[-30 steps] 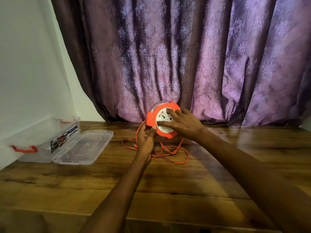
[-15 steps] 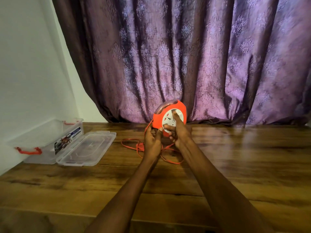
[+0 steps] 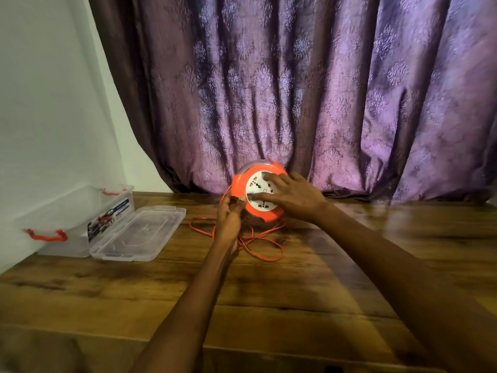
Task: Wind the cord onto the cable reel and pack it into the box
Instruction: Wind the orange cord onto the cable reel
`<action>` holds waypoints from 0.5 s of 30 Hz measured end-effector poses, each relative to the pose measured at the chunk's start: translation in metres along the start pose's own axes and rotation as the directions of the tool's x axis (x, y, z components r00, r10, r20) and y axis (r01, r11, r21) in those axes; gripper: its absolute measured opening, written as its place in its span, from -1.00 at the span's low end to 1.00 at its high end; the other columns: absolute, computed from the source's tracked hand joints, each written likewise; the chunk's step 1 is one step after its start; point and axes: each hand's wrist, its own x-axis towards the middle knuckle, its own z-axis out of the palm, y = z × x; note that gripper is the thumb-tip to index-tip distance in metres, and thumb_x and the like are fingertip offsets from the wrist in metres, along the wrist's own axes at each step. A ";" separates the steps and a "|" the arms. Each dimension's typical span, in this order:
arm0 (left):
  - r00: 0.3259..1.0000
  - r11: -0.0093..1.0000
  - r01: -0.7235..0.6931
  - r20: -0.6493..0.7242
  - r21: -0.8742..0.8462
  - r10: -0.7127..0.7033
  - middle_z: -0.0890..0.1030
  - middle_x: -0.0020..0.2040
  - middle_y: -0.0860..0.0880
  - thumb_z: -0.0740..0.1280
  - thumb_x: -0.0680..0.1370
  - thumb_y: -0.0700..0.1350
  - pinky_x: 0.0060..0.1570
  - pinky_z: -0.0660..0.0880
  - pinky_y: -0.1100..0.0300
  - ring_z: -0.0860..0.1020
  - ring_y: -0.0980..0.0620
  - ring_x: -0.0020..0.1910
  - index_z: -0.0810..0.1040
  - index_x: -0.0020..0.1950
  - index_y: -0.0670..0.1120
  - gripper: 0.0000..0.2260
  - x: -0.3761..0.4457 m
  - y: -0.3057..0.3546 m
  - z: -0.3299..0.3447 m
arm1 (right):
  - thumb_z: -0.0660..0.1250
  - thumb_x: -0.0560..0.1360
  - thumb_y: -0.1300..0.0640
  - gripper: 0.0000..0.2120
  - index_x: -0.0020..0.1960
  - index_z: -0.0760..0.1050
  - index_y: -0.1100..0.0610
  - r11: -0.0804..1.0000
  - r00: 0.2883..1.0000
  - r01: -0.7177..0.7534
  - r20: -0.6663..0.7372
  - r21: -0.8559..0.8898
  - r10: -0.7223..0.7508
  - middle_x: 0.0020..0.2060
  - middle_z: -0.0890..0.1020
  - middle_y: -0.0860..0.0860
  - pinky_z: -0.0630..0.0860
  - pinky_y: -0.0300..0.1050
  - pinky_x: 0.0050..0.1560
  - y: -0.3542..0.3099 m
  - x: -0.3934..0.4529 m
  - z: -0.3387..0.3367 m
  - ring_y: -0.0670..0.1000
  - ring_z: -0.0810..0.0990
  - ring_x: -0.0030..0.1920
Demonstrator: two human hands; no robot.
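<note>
Fingers [image 3: 271, 181] of the right hand [image 3: 293, 196] lay spread and fairly straight across the white socket face of the orange cable reel [image 3: 258, 191], pressing on it without curling round anything. At the reel's left rim, the left hand [image 3: 228, 218] had its fingers curled, appearing to pinch the orange cord [image 3: 258, 242] where it fed onto the rim. The reel stood on edge on the wooden tabletop [image 3: 269, 292], its round face turned toward the person and a purple curtain [image 3: 295, 90] close behind it. Loose cord lay in loops on the tabletop just below and in front of the reel, under both hands. The open clear box [image 3: 78, 211], its lid [image 3: 139, 232] flat beside it, sat well to the left, nearer the left hand. Winding looked unfinished.
</note>
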 end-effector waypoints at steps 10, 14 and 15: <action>0.986 0.972 -0.165 0.017 0.166 0.164 0.64 0.15 0.00 0.33 0.60 -0.23 0.26 0.50 0.01 0.61 0.03 0.13 0.43 0.28 0.04 -0.70 -0.020 -0.009 0.023 | 0.27 0.30 -0.42 -0.37 0.27 0.38 -0.14 0.489 0.587 -0.774 0.165 0.401 0.793 -0.10 0.70 0.13 0.54 0.02 -0.13 -0.029 0.018 -0.007 0.22 0.67 -0.10; 0.977 0.961 -0.211 0.013 0.179 0.212 0.60 0.26 -0.16 0.32 0.61 -0.25 0.34 0.46 -0.11 0.57 -0.14 0.26 0.44 0.26 0.06 -0.70 -0.017 -0.014 0.024 | 0.42 0.43 -0.20 -0.51 0.00 0.56 0.25 -0.753 0.229 -0.284 0.804 0.594 0.548 -0.40 0.69 0.14 0.35 -0.28 -0.53 -0.041 0.036 -0.011 -0.01 0.47 -0.60; 0.977 0.959 -0.212 0.018 0.188 0.213 0.62 0.24 -0.12 0.33 0.61 -0.25 0.32 0.48 -0.05 0.59 -0.09 0.25 0.45 0.26 0.05 -0.71 -0.017 -0.014 0.023 | 0.43 0.45 -0.17 -0.54 -0.09 0.53 0.26 -0.831 0.209 -0.183 0.847 0.525 0.489 -0.46 0.67 0.13 0.27 -0.36 -0.59 -0.045 0.037 -0.007 -0.07 0.37 -0.68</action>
